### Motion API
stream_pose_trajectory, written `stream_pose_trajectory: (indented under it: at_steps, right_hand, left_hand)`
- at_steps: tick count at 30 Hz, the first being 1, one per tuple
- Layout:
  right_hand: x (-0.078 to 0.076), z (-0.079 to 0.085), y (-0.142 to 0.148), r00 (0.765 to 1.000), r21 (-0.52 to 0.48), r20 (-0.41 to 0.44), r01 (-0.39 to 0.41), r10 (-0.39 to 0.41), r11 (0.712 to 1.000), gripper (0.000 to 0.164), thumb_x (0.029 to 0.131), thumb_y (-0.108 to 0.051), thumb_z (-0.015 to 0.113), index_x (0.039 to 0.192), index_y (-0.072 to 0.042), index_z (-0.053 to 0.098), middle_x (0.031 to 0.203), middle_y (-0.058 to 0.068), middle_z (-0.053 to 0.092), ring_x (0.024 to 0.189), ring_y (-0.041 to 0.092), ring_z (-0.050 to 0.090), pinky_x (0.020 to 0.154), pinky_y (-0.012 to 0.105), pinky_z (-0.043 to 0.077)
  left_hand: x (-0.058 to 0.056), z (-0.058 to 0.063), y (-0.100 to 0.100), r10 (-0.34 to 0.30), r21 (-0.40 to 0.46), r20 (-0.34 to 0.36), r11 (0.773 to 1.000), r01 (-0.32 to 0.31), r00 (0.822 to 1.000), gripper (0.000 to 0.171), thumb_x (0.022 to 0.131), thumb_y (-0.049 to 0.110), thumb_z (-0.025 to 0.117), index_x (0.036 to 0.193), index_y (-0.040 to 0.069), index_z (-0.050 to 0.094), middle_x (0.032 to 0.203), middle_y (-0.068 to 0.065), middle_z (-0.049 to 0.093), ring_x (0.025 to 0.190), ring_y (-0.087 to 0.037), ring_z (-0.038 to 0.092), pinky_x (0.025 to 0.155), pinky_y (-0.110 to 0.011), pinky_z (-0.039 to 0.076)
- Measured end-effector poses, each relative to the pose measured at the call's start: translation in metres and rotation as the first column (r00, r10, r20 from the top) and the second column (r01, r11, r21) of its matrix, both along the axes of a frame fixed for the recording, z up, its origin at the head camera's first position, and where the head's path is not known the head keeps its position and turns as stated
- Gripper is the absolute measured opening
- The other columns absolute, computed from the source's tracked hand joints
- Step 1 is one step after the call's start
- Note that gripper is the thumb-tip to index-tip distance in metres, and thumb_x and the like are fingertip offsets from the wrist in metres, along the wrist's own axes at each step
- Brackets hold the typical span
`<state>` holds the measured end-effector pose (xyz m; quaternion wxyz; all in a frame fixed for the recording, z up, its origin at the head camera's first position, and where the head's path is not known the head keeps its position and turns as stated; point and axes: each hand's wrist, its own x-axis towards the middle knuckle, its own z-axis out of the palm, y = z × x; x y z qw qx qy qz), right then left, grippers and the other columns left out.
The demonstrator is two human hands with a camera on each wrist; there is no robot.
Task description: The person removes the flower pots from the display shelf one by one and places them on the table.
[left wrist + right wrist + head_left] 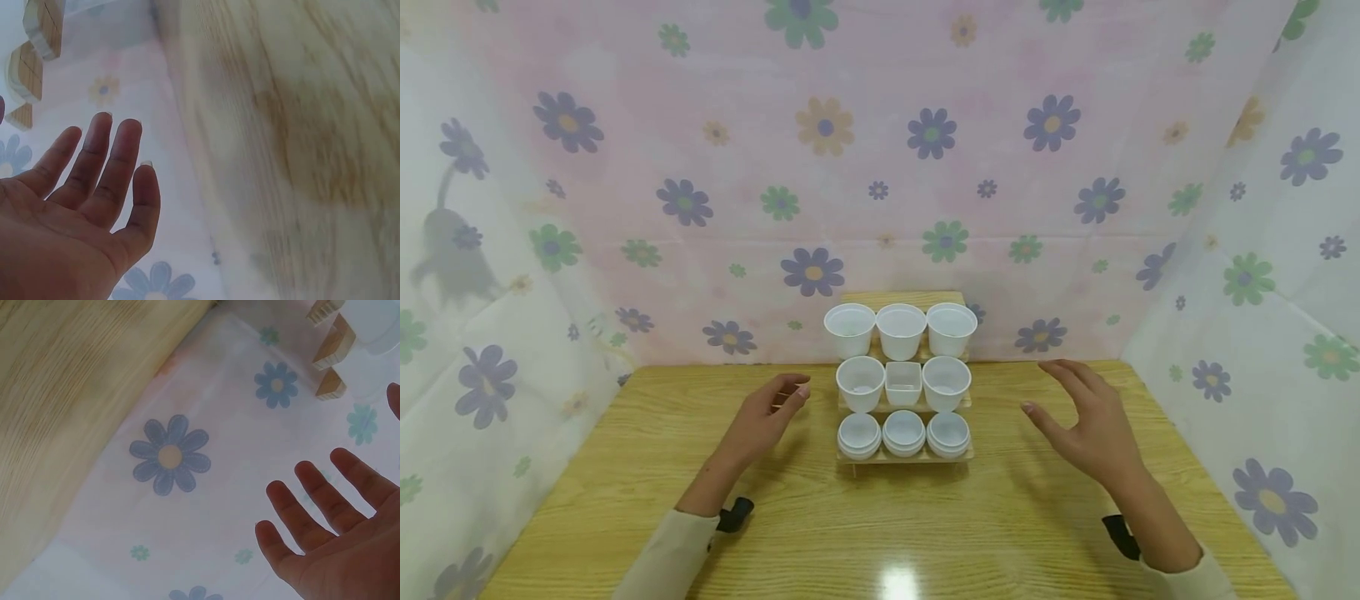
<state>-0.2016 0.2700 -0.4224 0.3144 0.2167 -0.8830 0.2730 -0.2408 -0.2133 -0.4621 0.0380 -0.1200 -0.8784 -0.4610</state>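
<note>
A small stepped wooden rack (904, 457) stands mid-table, bearing three rows of white containers. Three large cups, one of them a white cup (901, 332), fill the top step. On the middle step a square white container (903, 383) sits between two round cups. Three low round white jars (904, 433) line the bottom step. To the rack's left, apart from it, hovers my left hand (767, 421), fingers loosely bent and holding nothing. My right hand (1093, 429) is off to the right, fingers spread, also holding nothing. Both wrist views show bare palms.
The wooden table (1037, 517) reaches back to a flowered cloth (880, 150) hanging behind the rack. Similar cloth walls rise at left and right. Black straps sit at both wrists.
</note>
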Motion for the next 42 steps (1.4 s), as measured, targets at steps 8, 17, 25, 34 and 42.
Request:
stream_pose_trajectory:
  at_steps: [8,17,25,34,42]
  right_hand:
    - [0.004,0.001,-0.009,0.999,-0.006,0.028,-0.018,0.018,1.000,0.061,0.084,-0.019,0.090,0.140,-0.008,0.067,0.139,0.016,0.064,0.125,0.044,0.062,0.097,0.069,0.047]
    - [0.006,-0.003,-0.019,0.998,-0.007,0.037,-0.046,0.047,0.999,0.060,0.085,-0.021,0.090,0.139,-0.010,0.067,0.137,0.014,0.065,0.124,0.041,0.062,0.096,0.066,0.049]
    - [0.005,-0.009,-0.027,0.995,0.004,0.045,-0.084,0.084,0.996,0.059,0.085,-0.022,0.090,0.138,-0.010,0.067,0.136,0.010,0.066,0.122,0.037,0.064,0.096,0.061,0.052]
    - [0.009,-0.014,-0.039,0.990,-0.009,0.060,-0.125,0.126,0.992,0.058,0.085,-0.021,0.091,0.136,-0.012,0.068,0.133,0.007,0.066,0.119,0.033,0.065,0.093,0.057,0.054]
    - [0.015,-0.017,-0.050,0.985,-0.009,0.113,-0.133,0.134,0.991,0.055,0.086,-0.023,0.090,0.135,-0.012,0.068,0.134,0.008,0.065,0.121,0.035,0.064,0.094,0.057,0.055]
  left_hand:
    - [-0.002,-0.006,0.007,-0.032,0.005,0.029,0.999,0.032,0.999,0.052,0.111,0.050,0.053,0.146,0.013,0.060,0.122,-0.006,0.073,0.109,-0.024,0.070,0.093,-0.045,0.056]
    - [0.002,-0.007,0.017,-0.112,0.112,0.082,0.988,0.103,0.990,0.047,0.112,0.039,0.055,0.146,0.007,0.059,0.120,-0.018,0.072,0.110,-0.035,0.071,0.089,-0.050,0.059]
    - [0.005,-0.010,0.022,-0.175,0.207,0.155,0.968,0.141,0.972,0.044,0.114,0.034,0.052,0.147,0.005,0.057,0.120,-0.019,0.070,0.110,-0.037,0.071,0.088,-0.048,0.061]
    - [0.002,-0.020,0.025,-0.215,0.279,0.188,0.947,0.158,0.958,0.045,0.114,0.035,0.051,0.145,0.002,0.056,0.117,-0.021,0.071,0.108,-0.034,0.073,0.090,-0.044,0.060]
    - [0.002,-0.025,0.028,-0.204,0.345,0.274,0.933,0.102,0.940,0.053,0.113,0.037,0.052,0.148,-0.002,0.054,0.118,-0.015,0.072,0.107,-0.026,0.072,0.093,-0.040,0.059]
